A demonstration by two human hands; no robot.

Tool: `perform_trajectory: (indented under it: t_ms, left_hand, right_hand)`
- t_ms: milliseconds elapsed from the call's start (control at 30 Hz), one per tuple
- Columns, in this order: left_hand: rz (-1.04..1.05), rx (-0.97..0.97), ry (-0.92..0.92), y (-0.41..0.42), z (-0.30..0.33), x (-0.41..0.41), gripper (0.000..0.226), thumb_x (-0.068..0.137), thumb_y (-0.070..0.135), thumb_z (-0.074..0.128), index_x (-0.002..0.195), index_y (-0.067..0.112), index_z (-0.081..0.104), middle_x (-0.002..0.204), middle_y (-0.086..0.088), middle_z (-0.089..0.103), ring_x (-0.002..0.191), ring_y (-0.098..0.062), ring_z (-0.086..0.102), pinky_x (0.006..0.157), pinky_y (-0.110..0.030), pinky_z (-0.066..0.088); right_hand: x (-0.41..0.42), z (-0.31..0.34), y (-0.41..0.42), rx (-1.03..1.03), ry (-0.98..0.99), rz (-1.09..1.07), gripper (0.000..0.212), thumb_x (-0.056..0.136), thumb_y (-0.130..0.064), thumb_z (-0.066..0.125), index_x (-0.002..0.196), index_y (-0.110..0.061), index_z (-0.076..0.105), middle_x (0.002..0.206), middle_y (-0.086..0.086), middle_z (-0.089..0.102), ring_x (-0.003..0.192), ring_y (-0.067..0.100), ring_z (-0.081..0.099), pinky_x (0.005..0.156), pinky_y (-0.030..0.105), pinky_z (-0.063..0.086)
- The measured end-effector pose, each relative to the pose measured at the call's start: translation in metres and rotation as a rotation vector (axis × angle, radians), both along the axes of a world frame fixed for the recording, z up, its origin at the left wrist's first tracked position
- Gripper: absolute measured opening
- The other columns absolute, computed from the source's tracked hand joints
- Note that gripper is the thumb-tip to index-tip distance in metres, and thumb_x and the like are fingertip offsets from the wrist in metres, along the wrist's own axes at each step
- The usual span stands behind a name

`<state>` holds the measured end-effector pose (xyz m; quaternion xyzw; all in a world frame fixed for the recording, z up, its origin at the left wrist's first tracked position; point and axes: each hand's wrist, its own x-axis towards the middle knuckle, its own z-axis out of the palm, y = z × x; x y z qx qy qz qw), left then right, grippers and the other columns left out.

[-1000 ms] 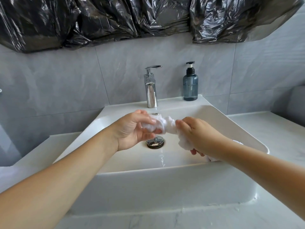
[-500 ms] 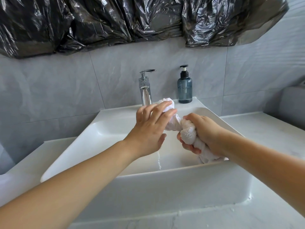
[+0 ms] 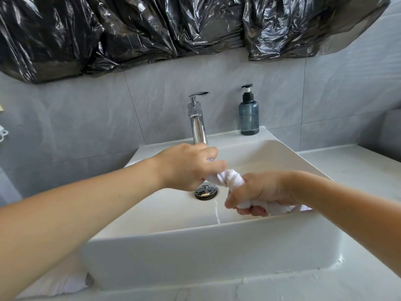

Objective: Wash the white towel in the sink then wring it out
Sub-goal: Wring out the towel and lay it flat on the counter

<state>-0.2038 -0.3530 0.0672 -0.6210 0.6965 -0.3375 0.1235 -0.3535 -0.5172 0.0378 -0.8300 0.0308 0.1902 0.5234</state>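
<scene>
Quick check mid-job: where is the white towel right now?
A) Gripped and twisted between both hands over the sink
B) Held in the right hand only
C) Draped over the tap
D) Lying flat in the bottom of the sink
A: the towel is twisted between the left hand and the right hand above the sink, with a thin stream of water falling from it.
</scene>
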Motion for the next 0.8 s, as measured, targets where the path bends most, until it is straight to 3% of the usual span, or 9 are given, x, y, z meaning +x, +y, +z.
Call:
perform_trajectory:
  t_ms: [67,133,167,233,333,433,533,667,800]
  left_hand:
    - [0.0,0.024,0.025,0.005,-0.001,0.001,0.026,0.072,0.019,0.038,0.09,0.018,0.057,0.078,-0.001,0.052,0.06,-0.027,0.052,0.043,-0.025,0.032]
    - [0.098,0.021,0.149,0.009,-0.01,-0.005,0.006,0.075,0.024,0.05,0.08,0.021,0.052,0.073,0.003,0.052,0.06,-0.028,0.055,0.049,-0.027,0.03]
    - [0.205,0.023,0.245,0.009,-0.013,-0.009,0.01,0.08,0.03,0.057,0.077,0.024,0.048,0.073,0.006,0.052,0.066,-0.028,0.057,0.053,-0.028,0.032]
    - [0.48,0.041,0.495,0.006,-0.017,-0.019,0.035,0.084,0.048,0.066,0.069,0.025,0.044,0.068,0.009,0.053,0.071,-0.022,0.055,0.056,-0.031,0.038]
    - [0.655,0.039,0.939,-0.011,-0.019,-0.026,0.04,0.079,0.042,0.075,0.063,0.016,0.049,0.055,-0.002,0.053,0.05,-0.021,0.049,0.046,-0.024,0.036]
    - [0.686,0.153,1.407,-0.011,-0.029,-0.031,0.036,0.077,0.017,0.073,0.055,0.014,0.045,0.049,-0.005,0.043,0.044,-0.023,0.039,0.049,-0.029,0.03]
    - [0.694,0.366,1.827,-0.003,-0.039,-0.034,0.035,0.072,0.006,0.065,0.047,0.014,0.042,0.044,-0.006,0.038,0.036,-0.017,0.03,0.045,-0.022,0.018]
    - [0.749,0.632,1.993,-0.003,-0.04,-0.027,0.028,0.072,0.014,0.053,0.046,0.018,0.041,0.044,-0.001,0.033,0.032,-0.012,0.027,0.044,-0.018,0.009]
    - [0.751,0.591,1.942,-0.004,-0.032,-0.025,0.023,0.075,0.011,0.055,0.055,0.016,0.044,0.052,-0.003,0.038,0.037,-0.014,0.034,0.043,-0.018,0.014]
  right_hand:
    - [0.002,-0.005,0.009,-0.134,-0.115,-0.003,0.013,0.072,-0.03,0.066,0.081,-0.036,0.06,0.061,0.0,0.048,0.051,0.015,0.036,0.049,0.025,0.031]
    - [0.0,-0.003,0.016,-0.35,-0.24,0.007,0.041,0.079,-0.026,0.062,0.079,-0.066,0.057,0.068,0.0,0.057,0.052,0.019,0.045,0.052,0.027,0.041]
    - [-0.002,-0.001,0.019,-0.455,-0.299,0.023,0.052,0.081,-0.025,0.058,0.09,-0.075,0.051,0.076,-0.002,0.063,0.058,0.022,0.053,0.059,0.029,0.049]
    - [-0.003,0.0,0.02,-0.628,-0.417,-0.004,0.054,0.082,-0.022,0.053,0.119,-0.061,0.046,0.093,-0.004,0.066,0.08,0.024,0.063,0.076,0.032,0.054]
    - [0.003,-0.005,0.015,-0.794,-0.529,-0.167,0.022,0.083,-0.024,0.054,0.103,-0.023,0.046,0.085,0.0,0.058,0.079,0.026,0.057,0.064,0.034,0.046]
    - [0.008,-0.008,0.013,-0.941,-0.597,-0.12,0.019,0.084,-0.025,0.053,0.099,-0.023,0.042,0.078,-0.002,0.05,0.073,0.029,0.049,0.061,0.032,0.04]
    - [0.009,-0.007,0.015,-0.988,-0.642,-0.051,0.024,0.086,-0.028,0.054,0.108,-0.026,0.046,0.078,-0.004,0.047,0.072,0.029,0.045,0.062,0.031,0.037]
    - [0.01,-0.008,0.014,-1.001,-0.668,-0.064,0.02,0.085,-0.031,0.056,0.103,-0.029,0.047,0.079,-0.005,0.047,0.073,0.027,0.045,0.063,0.029,0.036]
    - [0.013,-0.013,0.011,-1.001,-0.694,-0.125,0.023,0.086,-0.033,0.056,0.106,-0.027,0.047,0.08,-0.005,0.05,0.076,0.029,0.051,0.063,0.03,0.037]
